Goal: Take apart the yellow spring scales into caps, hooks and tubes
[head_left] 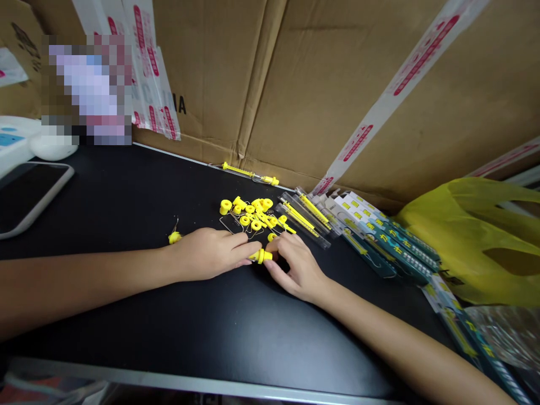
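Note:
My left hand (pixel 215 251) is closed around a small tool with a yellow plastic collar (pixel 260 256), whose stepped end sticks out past my fingertips. My right hand (pixel 297 263) meets that end from the other side, its thumb and forefinger pinching at the yellow tip. Just beyond my fingers lies a loose pile of yellow plastic caps (pixel 250 209) mixed with bent metal wires and springs. Another yellow piece with a wire hook (pixel 174 237) rests beside my left wrist. The rest of the held tool is hidden by my left fingers.
Clear tubes with yellow rods (pixel 301 219) and boxed packets (pixel 379 230) lie at right, near a yellow plastic bag (pixel 476 236). A long yellow tool (pixel 238 169) lies by the cardboard wall (pixel 211 73). A phone (pixel 31 197) sits at left.

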A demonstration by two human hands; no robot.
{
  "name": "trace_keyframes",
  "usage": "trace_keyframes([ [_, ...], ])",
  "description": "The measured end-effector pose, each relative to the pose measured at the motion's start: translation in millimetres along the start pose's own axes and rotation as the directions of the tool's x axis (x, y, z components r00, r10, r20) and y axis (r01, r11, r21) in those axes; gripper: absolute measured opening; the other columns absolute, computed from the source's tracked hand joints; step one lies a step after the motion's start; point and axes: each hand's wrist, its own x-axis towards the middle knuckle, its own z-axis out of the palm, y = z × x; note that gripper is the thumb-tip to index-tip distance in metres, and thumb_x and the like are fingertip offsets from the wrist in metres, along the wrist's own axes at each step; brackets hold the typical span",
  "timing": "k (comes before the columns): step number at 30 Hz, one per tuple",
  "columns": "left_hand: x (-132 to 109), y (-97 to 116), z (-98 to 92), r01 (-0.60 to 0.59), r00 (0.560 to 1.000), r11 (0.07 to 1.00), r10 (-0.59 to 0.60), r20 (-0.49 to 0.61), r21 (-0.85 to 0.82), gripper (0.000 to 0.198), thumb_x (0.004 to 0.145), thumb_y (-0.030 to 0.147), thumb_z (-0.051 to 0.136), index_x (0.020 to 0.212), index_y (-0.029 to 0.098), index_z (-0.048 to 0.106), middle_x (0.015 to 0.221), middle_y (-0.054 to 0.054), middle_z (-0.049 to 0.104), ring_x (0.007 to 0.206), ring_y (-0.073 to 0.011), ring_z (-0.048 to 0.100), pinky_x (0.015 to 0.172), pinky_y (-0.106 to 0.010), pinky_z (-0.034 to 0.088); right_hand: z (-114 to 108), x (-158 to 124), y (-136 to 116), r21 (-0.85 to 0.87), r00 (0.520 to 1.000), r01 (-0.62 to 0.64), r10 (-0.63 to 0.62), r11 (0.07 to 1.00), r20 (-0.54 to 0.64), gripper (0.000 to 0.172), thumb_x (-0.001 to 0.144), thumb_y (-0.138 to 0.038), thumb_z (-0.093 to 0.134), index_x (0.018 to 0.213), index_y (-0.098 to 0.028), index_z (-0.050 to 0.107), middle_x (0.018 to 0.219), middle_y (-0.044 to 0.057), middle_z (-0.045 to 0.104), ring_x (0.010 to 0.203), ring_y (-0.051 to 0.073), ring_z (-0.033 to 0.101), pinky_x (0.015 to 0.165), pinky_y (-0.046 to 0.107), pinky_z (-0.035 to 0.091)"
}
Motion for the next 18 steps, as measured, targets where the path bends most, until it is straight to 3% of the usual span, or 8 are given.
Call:
trace_keyframes([
  [5, 0.7, 0.1, -0.8, -0.002, 1.0, 1.0, 0.002, 0.009, 0.003, 0.027, 0.096, 0.034, 0.036, 0.113, 0.02, 0.052, 0.078, 0.002, 0.058, 0.063, -0.0122, 0.059, 0.047, -0.024, 0.034, 3.0, -1.6, 0.3, 0.054, 0.997, 0.028, -0.025, 0.998, -0.067, 0.023, 0.078, -0.026, 0.056, 0.094, -0.02, 0.041, 0.078, 0.002, 0.052, 0.067, 0.016, 0.048, 0.065, 0.033, 0.041],
  [12, 0.6, -0.4, 0.4, -0.007, 1.0, 1.0, 0.007, -0.007, 0.009, 0.026, 0.096, 0.033, 0.037, 0.112, 0.019, 0.052, 0.079, 0.002, 0.059, 0.063, -0.0118, 0.06, 0.048, -0.024, 0.036, 1.2, 0.6, 0.4, -0.036, 0.999, -0.008, 0.01, 0.999, 0.052, 0.01, 0.09, -0.027, 0.042, 0.084, -0.019, 0.047, 0.072, 0.003, 0.053, 0.069, 0.017, 0.046, 0.065, 0.032, 0.036],
  [18, 0.5, -0.4, -0.4, -0.006, 1.0, 1.0, 0.006, -0.02, 0.015, 0.026, 0.096, 0.033, 0.036, 0.113, 0.02, 0.051, 0.078, 0.003, 0.059, 0.063, -0.0119, 0.06, 0.047, -0.024, 0.036, 1.0, 0.0, 0.6, -0.006, 0.999, 0.02, -0.02, 1.0, 0.03, 0.007, 0.089, -0.026, 0.046, 0.088, -0.019, 0.046, 0.074, 0.003, 0.053, 0.07, 0.017, 0.046, 0.066, 0.032, 0.036],
])
